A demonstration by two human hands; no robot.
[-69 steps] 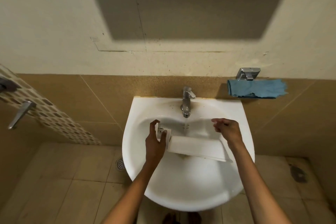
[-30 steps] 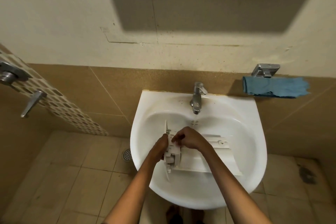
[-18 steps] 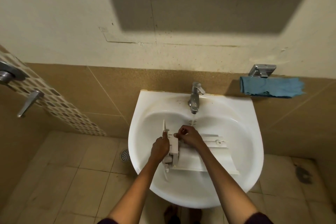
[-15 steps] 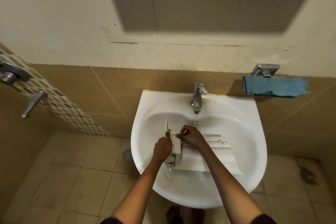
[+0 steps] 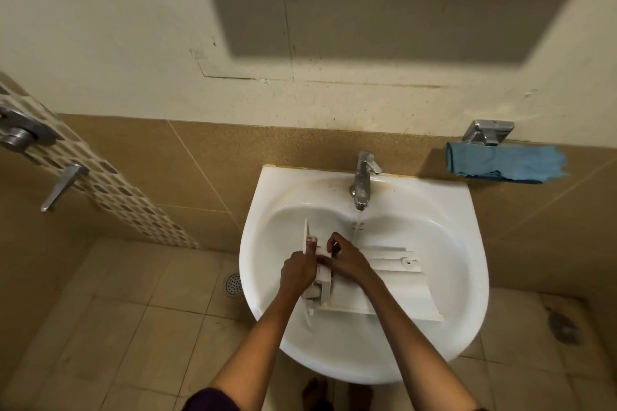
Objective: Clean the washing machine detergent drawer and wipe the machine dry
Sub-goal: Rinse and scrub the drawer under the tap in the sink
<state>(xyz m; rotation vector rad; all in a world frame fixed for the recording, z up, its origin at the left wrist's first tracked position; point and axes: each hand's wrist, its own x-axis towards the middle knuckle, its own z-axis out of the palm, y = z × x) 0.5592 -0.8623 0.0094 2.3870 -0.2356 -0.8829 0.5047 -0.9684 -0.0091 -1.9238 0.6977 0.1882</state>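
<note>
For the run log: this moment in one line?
drawer in sink | left hand grips it | right hand pinches it | tap running

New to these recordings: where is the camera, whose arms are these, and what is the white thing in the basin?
There is no robot. One camera sits on a person's head and looks down, so the two bare arms rising from the bottom edge are the wearer's own. The person stands at a white sink in a tiled bathroom. The long white plastic piece lying across the basin is the washing machine's detergent drawer. The left hand grips its front end; the right hand curls its fingers on it just beside. A thin stream of water falls from the tap beyond the hands. A blue cloth hangs on the wall to the right.
</note>
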